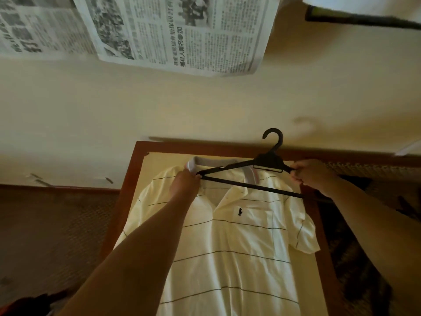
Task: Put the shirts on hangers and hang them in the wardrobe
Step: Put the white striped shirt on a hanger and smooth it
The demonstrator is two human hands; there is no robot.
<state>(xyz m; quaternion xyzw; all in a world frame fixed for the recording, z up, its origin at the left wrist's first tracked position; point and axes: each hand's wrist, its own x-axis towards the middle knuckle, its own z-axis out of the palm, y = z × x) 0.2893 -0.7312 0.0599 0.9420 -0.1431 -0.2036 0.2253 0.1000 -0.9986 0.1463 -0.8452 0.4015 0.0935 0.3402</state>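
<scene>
Shirt (227, 242) in your head view is a cream-white short-sleeved polo crossed by thin dark horizontal stripes, spread flat and face up on a pale counter (145, 174) with a reddish-brown wooden rim. Its collar (198, 161) points away from you toward the wall, the placket lies open, and one sleeve spills over the counter's right rim. A small dark horse-and-rider emblem (240, 211) is stitched on the chest; no wording goes with it.

Your black plastic hanger (266, 164) hovers over the collar, its hook pointing up and away, tilted so the bottom bar slopes down to your right. Your left hand (184, 183) sits at the hanger's left tip by the collar, fingers (197, 176) pinching that end. Your right hand (312, 174) has its fingers curled round the hanger's right shoulder, gripping it.

Sheets of newspaper (177, 30) are stuck on the cream wall (205, 106) above, printed in Chinese characters; a headline includes "42人", and the rest is too blurred to read. Brown patterned floor lies on either side of the counter.
</scene>
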